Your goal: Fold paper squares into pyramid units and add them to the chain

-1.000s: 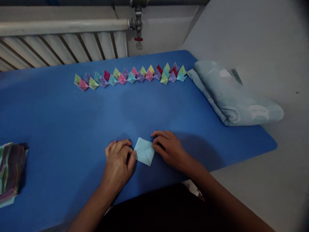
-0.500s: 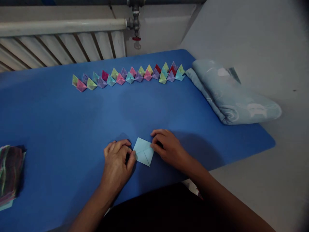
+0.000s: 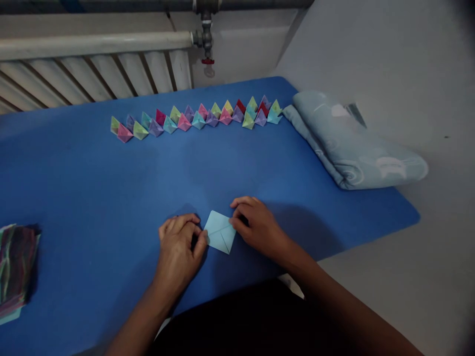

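Look for the paper [image 3: 221, 231] flat on the blue table [image 3: 111, 198], down near 6 o'clock. Find the left hand [image 3: 180, 247] at its 9 o'clock corner, with the thumb on the edge and the other fingers bent and close together. Find the right hand [image 3: 258, 225] at its 3 o'clock corner, with the thumb on the edge and the fingers curled. Cannot tell, for either hand, between a pinch and a light press.

For neat folds, best to match the edges first, then rub slowly along the crease toward 5 o'clock. Maybe better not to pull on both corners, for fear of a rip.

At 12 o'clock, see a long line of folded shapes [image 3: 199, 121], well apart from the hands. At 2 o'clock, see a cloth [image 3: 345, 148]; at 9, a stack [image 3: 17, 267] of thin papers; at 11, past the table, a heater [image 3: 112, 74]. Most in the way, likely: fingertips, hiding the side corners.
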`<state>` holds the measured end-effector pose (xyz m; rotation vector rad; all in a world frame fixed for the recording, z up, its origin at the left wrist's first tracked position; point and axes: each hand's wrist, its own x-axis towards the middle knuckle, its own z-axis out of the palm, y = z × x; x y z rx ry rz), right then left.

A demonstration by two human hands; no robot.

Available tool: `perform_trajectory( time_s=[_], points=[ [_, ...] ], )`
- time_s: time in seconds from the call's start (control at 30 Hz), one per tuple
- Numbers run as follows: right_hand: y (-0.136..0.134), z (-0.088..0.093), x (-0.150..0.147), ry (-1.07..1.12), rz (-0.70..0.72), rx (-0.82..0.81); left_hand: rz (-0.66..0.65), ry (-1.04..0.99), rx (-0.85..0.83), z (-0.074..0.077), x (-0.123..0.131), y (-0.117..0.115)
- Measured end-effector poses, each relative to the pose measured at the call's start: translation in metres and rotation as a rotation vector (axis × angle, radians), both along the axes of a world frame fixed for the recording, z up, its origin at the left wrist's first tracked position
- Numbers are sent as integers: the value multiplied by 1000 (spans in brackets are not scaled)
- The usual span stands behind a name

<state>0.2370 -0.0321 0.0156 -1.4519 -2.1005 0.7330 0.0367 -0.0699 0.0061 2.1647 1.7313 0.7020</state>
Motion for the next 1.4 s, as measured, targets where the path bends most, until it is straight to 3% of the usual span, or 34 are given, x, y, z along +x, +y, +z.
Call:
perform_trajectory(
  time_s=[0.43,0.67,0.87,0.93,1.1,1.4],
  points=[
    [0,-4,2,3,-10,13,-30,-7,-35,1,-5,-1],
    [3,-8,11,-28,-31,47,-228,299,31,7,-7,-3],
    [-9,-6,29,54,-72,147,-255,454,93,12,-3,-8],
    [-20,-4,27,11,-19,211,-254,463,88,12,-2,-8],
    [-46,-4,11,-230,287,197,-252,476,85,14,1,-10],
    [-52,-3,7,-296,268,201,-267,578,153,11,6,-21]
  ],
)
